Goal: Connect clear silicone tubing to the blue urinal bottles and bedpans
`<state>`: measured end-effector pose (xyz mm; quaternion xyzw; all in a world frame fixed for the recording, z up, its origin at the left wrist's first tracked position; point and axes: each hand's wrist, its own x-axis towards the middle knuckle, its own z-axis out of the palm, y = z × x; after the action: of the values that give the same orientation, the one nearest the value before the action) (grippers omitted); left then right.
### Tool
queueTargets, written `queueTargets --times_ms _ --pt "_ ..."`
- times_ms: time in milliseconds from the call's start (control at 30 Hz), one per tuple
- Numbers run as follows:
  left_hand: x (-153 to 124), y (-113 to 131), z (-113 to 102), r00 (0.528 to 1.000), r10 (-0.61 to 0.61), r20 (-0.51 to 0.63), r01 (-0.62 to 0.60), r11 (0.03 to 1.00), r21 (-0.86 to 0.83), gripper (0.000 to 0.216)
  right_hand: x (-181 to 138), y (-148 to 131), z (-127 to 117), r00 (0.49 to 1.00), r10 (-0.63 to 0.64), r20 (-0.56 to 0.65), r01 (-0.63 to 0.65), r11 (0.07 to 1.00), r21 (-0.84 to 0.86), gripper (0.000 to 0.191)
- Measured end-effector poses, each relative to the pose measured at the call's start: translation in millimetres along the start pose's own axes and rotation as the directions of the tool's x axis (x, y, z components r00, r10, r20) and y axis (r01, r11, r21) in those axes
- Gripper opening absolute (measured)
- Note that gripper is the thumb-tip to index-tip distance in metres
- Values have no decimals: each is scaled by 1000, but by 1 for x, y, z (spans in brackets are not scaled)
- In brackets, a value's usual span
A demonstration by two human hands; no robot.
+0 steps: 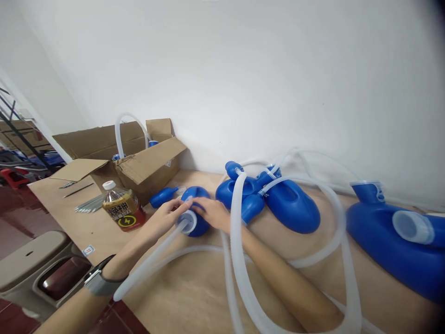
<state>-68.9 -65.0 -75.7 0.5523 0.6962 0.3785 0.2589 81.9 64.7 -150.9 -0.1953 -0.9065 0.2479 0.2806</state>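
Note:
A blue plastic urinal bottle (pixel 200 226) stands on the table with its white-rimmed mouth (pixel 188 223) toward me. A translucent hose (pixel 149 262) runs out of that mouth and curves back over the table edge. My left hand (pixel 173 211) has its fingers closed at the top of the mouth's rim. From the other side my right hand (pixel 212 212) grips the same neck, fingertips meeting those of the left. What lies under the fingertips is hidden. Just behind is a smaller blue piece (pixel 162 197) with a clear end.
More blue urinal bottles (pixel 294 206) with looping hoses (pixel 238 232) lie along the wall to the right. At left stand an open cardboard box (pixel 153 162) with hosed bottles inside, a drink bottle (pixel 123 208) and thin metal rods (pixel 89 204). A beige stool (pixel 34 260) is beside the table.

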Motion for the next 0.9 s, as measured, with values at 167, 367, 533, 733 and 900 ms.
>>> queueTargets --times_ms 167,367,533,733,900 --pt "9 3 24 972 157 -173 -70 902 426 46 -5 -9 -4 1000 16 4 -16 1000 -26 40" --pt "3 2 36 949 229 -217 -67 819 570 23 -7 -14 -4 998 38 42 -34 995 -89 46" --pt "1 1 34 939 256 -232 -75 807 586 16 -9 -21 -9 997 71 42 -67 992 -104 42" --pt "3 1 27 921 305 -242 -116 807 579 32 -11 -27 -14 995 87 53 -80 990 -116 44" --pt "-21 1 3 945 315 -90 -188 747 638 39 -8 -31 -14 991 117 57 -109 985 -133 44"
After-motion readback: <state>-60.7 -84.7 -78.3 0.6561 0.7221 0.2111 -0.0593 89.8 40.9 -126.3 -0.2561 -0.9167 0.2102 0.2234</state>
